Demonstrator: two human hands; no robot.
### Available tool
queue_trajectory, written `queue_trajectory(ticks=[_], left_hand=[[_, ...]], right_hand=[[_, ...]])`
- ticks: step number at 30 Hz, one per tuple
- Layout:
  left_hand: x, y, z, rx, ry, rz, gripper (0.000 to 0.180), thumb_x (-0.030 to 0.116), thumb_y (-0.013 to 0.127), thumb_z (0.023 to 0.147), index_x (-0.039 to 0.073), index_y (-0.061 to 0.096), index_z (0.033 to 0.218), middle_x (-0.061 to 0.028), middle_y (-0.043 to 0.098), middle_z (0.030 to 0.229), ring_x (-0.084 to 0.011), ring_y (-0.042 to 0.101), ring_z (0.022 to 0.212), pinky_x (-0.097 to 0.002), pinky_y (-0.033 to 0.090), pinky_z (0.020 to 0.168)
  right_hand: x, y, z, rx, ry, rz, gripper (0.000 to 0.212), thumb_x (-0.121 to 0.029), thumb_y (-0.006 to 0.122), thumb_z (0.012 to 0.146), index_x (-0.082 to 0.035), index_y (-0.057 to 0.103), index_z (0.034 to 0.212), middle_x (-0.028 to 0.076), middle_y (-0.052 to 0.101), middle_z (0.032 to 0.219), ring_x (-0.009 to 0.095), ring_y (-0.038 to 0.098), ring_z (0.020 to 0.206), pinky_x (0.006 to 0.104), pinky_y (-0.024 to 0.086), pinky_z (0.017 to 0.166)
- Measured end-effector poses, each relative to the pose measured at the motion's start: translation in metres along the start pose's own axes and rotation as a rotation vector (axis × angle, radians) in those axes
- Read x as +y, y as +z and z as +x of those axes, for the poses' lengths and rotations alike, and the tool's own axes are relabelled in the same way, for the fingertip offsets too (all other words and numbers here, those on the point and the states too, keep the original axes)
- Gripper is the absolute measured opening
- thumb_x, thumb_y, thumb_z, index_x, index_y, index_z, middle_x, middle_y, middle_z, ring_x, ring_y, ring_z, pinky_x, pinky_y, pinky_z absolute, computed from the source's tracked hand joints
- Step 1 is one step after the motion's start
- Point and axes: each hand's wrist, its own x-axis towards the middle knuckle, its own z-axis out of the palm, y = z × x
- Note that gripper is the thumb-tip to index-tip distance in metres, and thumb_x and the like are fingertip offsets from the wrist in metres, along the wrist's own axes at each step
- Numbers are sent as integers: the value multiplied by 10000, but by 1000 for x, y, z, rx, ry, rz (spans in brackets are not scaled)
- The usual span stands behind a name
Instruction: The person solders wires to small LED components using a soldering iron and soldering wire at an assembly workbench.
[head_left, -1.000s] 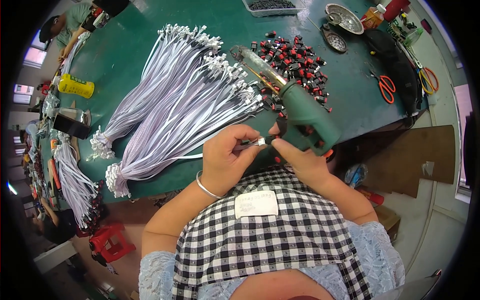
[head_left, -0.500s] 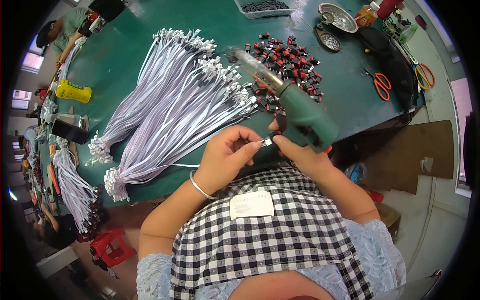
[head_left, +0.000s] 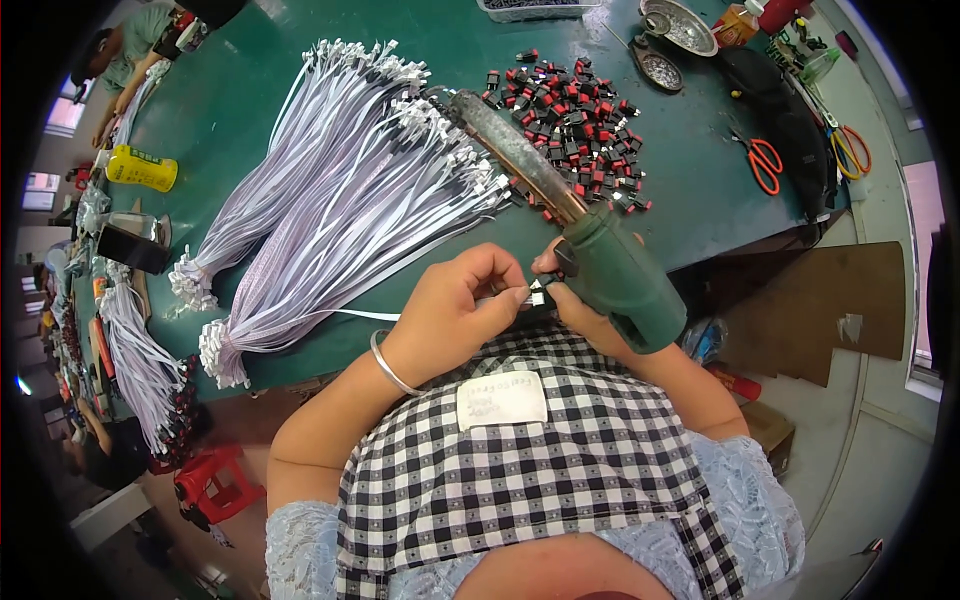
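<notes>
Two hands meet just over the near edge of the tabletop (head_left: 300, 90), close to the person's checked apron. Left hand (head_left: 450, 310): grip pinched together on the end of a thin white wire lead (head_left: 350, 314), with a small white connector (head_left: 535, 295) showing at the fingertips. Held low and close, likely so the tiny part stays steady and easy to see.

Right hand (head_left: 575, 300): mostly hidden behind a green-handled tool (head_left: 620, 290) lying just right of the grip; thumb and fingers closed against the same connector from the other side. The tool's long, crusted barrel (head_left: 515, 155) points away across the tabletop.

Left of and beyond the grip, two fanned bundles of white leads (head_left: 330, 200), bound at the near ends and splayed at the far ends, within easy reach for picking one at a time. Beyond the barrel, a loose heap of small red-and-black switches (head_left: 575, 115). Farther right, orange-handled scissors (head_left: 765, 160); far edge, round metal dishes (head_left: 680, 25). Far left, a yellow bottle (head_left: 140, 168).
</notes>
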Motion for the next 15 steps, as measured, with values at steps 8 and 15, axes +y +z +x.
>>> queue_trajectory(ticks=[8,15], left_hand=[[-3,3,-2,36,13,198,88,52,565,780,26,501,834,40,490,749,-12,423,632,-164,344,548],[-22,4,5,39,114,42,101,103,578,709,33,517,749,9,533,674,-49,413,560,-211,343,499]], right_hand=[[3,3,-6,1,-30,28,293,98,595,654,-8,521,916,83,573,858,168,580,812,276,478,712],[7,6,-9,11,26,122,282,-100,641,662,-74,613,942,76,606,865,214,565,732,283,454,652]])
